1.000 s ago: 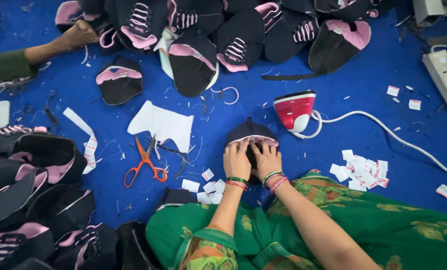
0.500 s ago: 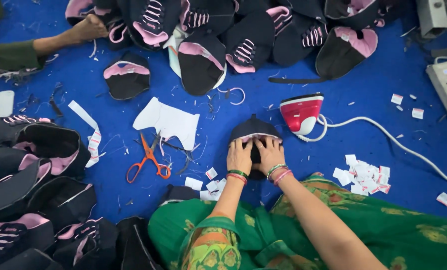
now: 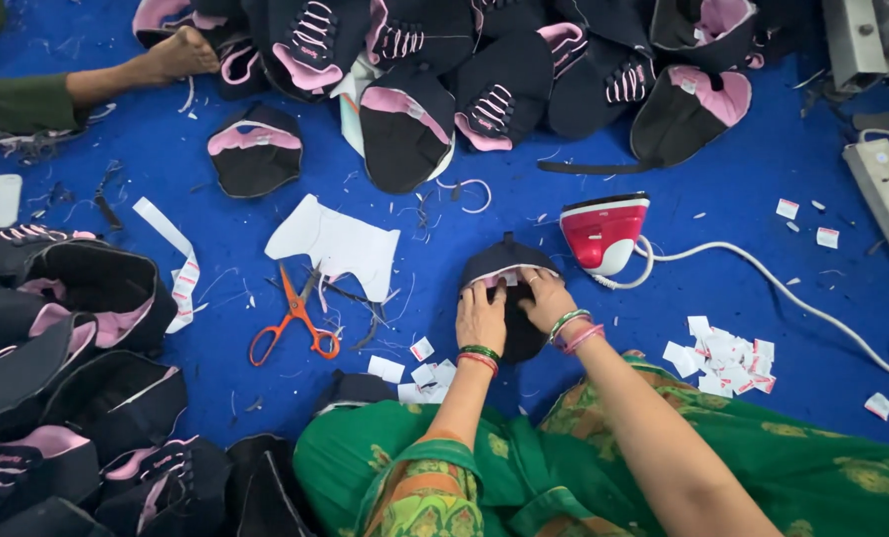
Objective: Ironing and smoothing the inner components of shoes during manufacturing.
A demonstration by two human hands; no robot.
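Note:
A black shoe upper with a pink lining (image 3: 502,261) lies flat on the blue floor covering in front of me. My left hand (image 3: 481,316) presses down on its near left part, fingers together. Right beside it, my right hand (image 3: 546,296) presses on the near right part, fingers touching the pink edge. Both wrists wear bangles. A red and white iron (image 3: 603,232) stands just right of the upper, its white cord (image 3: 783,293) running off to the right.
Orange-handled scissors (image 3: 293,318) and a white cut sheet (image 3: 337,242) lie to the left. Piles of black and pink uppers fill the far edge (image 3: 484,70) and the left side (image 3: 56,348). Small white labels (image 3: 728,353) lie right; a power strip (image 3: 887,184) far right. Another person's foot (image 3: 181,55) rests top left.
My view has shifted slightly, so everything sits a little lower in frame. Both hands stay pressed on the same upper; the right hand has slid a little toward its pink edge.

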